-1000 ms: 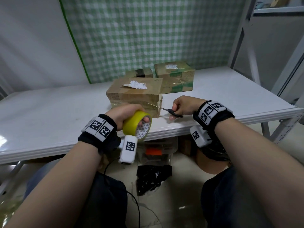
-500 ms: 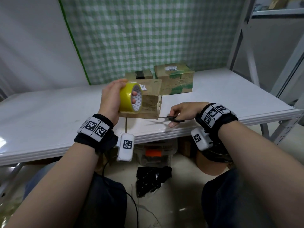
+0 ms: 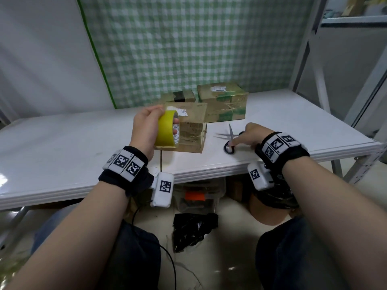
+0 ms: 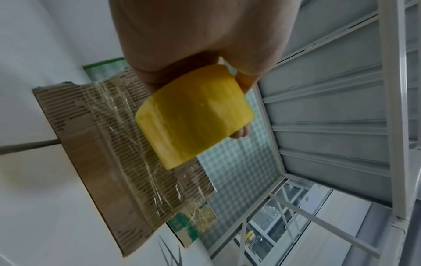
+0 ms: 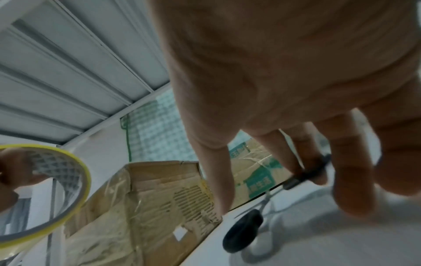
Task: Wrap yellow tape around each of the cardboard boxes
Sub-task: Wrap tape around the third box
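tape roll [image 3: 166, 130]: glossy yellow plastic | nearest box [image 3: 191, 130]: rough cardboard, shiny film | table [image 3: 62, 143]: smooth glossy white

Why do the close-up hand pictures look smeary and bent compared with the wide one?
Head view: sharp, with glare on the white table. Left wrist view: roll of yellow tape soft, shelving lines bent by the wide lens. Right wrist view: right hand and scissors blurred.

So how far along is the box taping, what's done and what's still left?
Done: the nearest box already shows tape across its end face. In hand: the left hand grips the yellow tape roll in front of that box, while the right hand touches the scissors lying on the table. Left: I can't tell whether the two boxes behind carry yellow tape.
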`<state>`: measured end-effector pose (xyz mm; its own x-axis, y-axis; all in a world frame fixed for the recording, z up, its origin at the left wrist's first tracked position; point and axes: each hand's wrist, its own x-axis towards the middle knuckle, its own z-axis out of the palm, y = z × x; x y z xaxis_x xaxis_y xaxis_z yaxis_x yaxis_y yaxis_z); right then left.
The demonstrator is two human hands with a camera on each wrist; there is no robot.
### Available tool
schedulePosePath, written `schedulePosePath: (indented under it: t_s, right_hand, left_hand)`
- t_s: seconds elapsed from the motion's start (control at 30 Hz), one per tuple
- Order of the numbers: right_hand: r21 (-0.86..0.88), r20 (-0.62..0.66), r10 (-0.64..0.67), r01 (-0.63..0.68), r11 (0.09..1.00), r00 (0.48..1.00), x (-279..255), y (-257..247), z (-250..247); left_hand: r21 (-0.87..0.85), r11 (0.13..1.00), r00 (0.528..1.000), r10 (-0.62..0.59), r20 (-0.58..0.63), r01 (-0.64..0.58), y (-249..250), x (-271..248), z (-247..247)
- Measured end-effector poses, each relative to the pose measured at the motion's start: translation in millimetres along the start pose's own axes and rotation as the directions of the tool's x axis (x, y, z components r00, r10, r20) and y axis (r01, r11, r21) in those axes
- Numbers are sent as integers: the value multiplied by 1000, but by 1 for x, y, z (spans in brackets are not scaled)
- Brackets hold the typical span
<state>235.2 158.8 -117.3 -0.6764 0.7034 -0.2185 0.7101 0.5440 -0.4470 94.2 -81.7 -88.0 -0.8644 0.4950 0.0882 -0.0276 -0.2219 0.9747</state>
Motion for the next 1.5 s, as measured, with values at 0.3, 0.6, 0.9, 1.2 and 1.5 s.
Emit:
schedulePosePath:
  t_s: [0.3,0.6,0.9,1.2,1.5]
  right_hand:
    - [268,-277,-501,566,779,820,10,-57,17]
    - [215,-119,-611,621,754,783,34,-63,51]
    - [338,-291,-493,571,748,820,-5,-74,18]
    - [565,-276,-454,525,637,847,-26,-75,14]
    - [382,-442,-385,559,736,810,-13,-81,20]
  left_hand:
    - [65,997,999,-52,5,51,-4,-1,-1]
    - [88,991,992,-103,67,97,-8,-4,-2]
    - [90,990,948,-127,292,105,-7,-20,11]
    - [80,995,954,37,296,-63,-18,-26,22]
    - [157,988,919,-61,390,-1,-17,-24,29]
